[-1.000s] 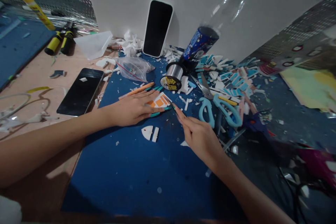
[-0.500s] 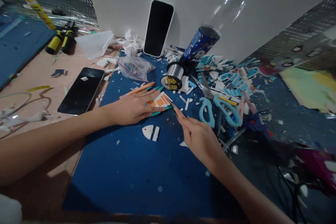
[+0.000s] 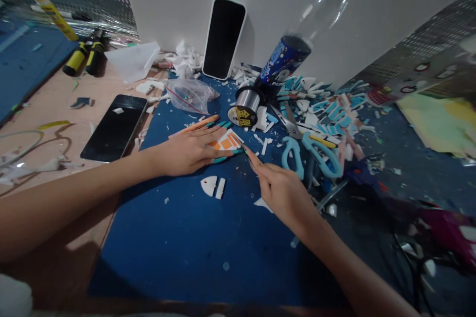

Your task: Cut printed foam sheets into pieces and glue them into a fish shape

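Observation:
My left hand [image 3: 193, 148] lies with its fingers spread on an orange and white piece [image 3: 227, 141], pressing it on the blue mat [image 3: 178, 247]. An orange stick [image 3: 201, 125] lies under or beside its upper fingers. My right hand [image 3: 277, 183] is closed in a pinch on a thin, dark tool, whose tip [image 3: 242, 145] touches the piece's right edge; most of the tool is hidden. Two small white cut pieces [image 3: 208, 185] rest on the mat below my left hand. A spool of wire [image 3: 245, 107] sits just above the orange and white piece.
Blue-handled scissors [image 3: 312, 156] lie at the right among white and blue scraps [image 3: 334, 109]. Behind stand a tilted bottle [image 3: 286, 59] and an upright phone [image 3: 224, 38]. Another phone [image 3: 115, 128], pliers [image 3: 87, 55] and a plastic bag [image 3: 189, 95] are at the left.
My right hand's tool tip has shifted slightly at the right edge of the orange and white piece. My left hand stays in place on it.

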`<action>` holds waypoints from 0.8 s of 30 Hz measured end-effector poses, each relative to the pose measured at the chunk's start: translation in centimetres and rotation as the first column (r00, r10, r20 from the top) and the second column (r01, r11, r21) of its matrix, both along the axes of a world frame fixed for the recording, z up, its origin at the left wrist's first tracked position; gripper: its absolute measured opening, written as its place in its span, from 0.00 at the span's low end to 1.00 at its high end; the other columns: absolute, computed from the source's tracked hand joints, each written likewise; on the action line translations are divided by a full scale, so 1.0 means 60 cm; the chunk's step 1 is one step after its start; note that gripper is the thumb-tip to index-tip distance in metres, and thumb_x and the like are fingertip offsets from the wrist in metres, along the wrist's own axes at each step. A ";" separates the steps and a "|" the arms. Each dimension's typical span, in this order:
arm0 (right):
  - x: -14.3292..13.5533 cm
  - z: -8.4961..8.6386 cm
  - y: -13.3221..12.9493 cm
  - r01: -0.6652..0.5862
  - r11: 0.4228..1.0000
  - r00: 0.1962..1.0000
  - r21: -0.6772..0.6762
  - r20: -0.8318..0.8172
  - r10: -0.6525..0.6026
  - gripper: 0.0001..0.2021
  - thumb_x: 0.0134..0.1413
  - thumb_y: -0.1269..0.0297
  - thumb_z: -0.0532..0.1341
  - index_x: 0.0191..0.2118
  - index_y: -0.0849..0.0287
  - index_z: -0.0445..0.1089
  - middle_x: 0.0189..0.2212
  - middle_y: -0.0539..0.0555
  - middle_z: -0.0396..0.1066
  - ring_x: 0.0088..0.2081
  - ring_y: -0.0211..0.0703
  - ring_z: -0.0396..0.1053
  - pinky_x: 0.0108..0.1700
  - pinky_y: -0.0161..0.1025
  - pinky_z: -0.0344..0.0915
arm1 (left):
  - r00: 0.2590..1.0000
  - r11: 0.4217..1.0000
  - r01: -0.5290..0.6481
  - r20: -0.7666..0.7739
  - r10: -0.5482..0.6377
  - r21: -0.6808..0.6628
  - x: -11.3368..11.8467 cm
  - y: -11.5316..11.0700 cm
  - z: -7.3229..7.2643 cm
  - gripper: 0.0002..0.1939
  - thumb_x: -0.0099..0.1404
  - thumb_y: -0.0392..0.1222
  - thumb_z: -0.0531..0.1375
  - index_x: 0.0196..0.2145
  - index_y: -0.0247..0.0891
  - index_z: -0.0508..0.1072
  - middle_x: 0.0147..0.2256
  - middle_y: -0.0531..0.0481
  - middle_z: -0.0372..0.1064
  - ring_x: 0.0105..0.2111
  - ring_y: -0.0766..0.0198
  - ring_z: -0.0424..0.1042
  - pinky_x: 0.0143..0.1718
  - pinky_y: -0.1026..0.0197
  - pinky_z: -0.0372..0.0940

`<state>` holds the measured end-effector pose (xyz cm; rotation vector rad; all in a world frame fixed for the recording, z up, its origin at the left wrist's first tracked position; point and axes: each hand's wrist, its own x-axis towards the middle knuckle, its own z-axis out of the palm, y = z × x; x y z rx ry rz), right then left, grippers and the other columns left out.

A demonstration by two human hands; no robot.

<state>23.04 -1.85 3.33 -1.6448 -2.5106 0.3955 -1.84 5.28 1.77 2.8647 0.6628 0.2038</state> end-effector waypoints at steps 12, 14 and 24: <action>-0.003 0.007 0.001 -0.015 0.999 1.000 -0.041 -0.015 0.014 0.26 0.59 0.74 0.47 0.63 0.67 0.56 0.21 0.52 0.64 0.18 0.34 0.53 0.19 0.33 0.46 | 1.000 1.000 0.002 0.012 -0.003 0.018 0.000 0.000 -0.002 0.22 0.71 0.38 0.50 0.61 0.42 0.61 0.65 0.35 0.46 0.65 0.46 0.48 0.61 0.42 0.54; -0.001 0.006 0.002 -0.016 0.999 1.000 -0.037 -0.024 0.015 0.26 0.59 0.75 0.46 0.63 0.67 0.57 0.21 0.52 0.64 0.19 0.34 0.54 0.20 0.33 0.49 | 1.000 1.000 0.000 0.015 0.000 0.011 0.000 0.000 -0.002 0.22 0.70 0.38 0.50 0.61 0.43 0.61 0.65 0.38 0.46 0.65 0.47 0.48 0.62 0.42 0.53; 0.002 0.004 0.002 -0.009 0.999 1.000 -0.033 0.002 0.009 0.26 0.60 0.74 0.46 0.64 0.65 0.54 0.22 0.53 0.66 0.18 0.33 0.52 0.19 0.32 0.47 | 1.000 1.000 -0.006 0.023 0.005 0.023 0.000 -0.001 -0.004 0.21 0.71 0.38 0.50 0.60 0.42 0.62 0.65 0.36 0.47 0.64 0.46 0.50 0.61 0.42 0.53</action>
